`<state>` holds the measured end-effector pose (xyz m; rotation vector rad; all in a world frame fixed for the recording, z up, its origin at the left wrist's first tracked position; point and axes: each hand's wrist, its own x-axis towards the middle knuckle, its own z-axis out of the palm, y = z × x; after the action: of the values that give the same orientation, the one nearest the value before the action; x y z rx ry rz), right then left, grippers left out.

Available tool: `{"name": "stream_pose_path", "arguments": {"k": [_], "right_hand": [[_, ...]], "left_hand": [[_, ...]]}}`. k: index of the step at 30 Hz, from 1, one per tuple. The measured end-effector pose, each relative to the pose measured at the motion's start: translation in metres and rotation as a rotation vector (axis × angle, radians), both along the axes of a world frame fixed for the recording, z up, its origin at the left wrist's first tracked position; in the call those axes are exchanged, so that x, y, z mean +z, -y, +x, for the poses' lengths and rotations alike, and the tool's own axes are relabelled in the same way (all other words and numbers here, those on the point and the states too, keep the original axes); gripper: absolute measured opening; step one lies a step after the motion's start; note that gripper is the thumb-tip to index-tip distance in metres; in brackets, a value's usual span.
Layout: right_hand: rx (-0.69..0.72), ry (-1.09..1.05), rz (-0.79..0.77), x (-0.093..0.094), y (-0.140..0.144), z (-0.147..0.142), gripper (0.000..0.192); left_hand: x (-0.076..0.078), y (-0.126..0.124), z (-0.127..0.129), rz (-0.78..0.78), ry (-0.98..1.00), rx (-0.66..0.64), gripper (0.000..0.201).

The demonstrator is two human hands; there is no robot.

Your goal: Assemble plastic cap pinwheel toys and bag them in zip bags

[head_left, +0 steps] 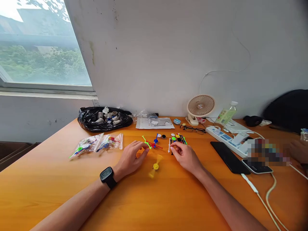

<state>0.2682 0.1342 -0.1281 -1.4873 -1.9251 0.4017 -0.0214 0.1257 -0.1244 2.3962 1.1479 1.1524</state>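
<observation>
My left hand [132, 158], with a black watch on the wrist, rests on the orange table [72, 192]; its fingertips touch a small cluster of coloured plastic sticks and connectors [152, 143]. My right hand [185, 156] lies next to a second pile of coloured sticks and round pieces [178, 138], thumb and forefinger pinching near a white stick [169, 145]. Between both hands a yellow propeller-like piece [156, 166] sits on the table, blurred as if spinning.
Two clear bags of parts [97, 144] lie to the left, a black bag of spools [104, 119] behind. Glasses [193, 129], a small fan [200, 107], a bottle [226, 114], a power strip [228, 138], phones [225, 156] and cables occupy the right. Another person's hand [298, 150] is at the far right.
</observation>
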Motion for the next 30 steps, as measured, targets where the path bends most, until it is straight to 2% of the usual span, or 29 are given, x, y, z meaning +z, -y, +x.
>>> {"name": "stream_pose_path", "arguments": {"k": [11, 21, 25, 30], "right_hand": [[0.04, 0.04, 0.035, -0.002, 0.004, -0.006, 0.024], [0.08, 0.024, 0.073, 0.007, 0.012, -0.015, 0.023], [0.158, -0.016, 0.058, 0.01, 0.017, -0.02, 0.024], [0.216, -0.087, -0.017, 0.012, 0.024, -0.027, 0.026]], "left_hand": [[-0.003, 0.0, 0.002, -0.024, 0.01, -0.059, 0.013], [0.011, 0.014, 0.006, 0.002, -0.088, -0.354, 0.016], [0.01, 0.016, 0.009, 0.005, -0.158, -0.399, 0.015], [0.008, 0.016, 0.01, 0.013, -0.158, -0.394, 0.014]]}}
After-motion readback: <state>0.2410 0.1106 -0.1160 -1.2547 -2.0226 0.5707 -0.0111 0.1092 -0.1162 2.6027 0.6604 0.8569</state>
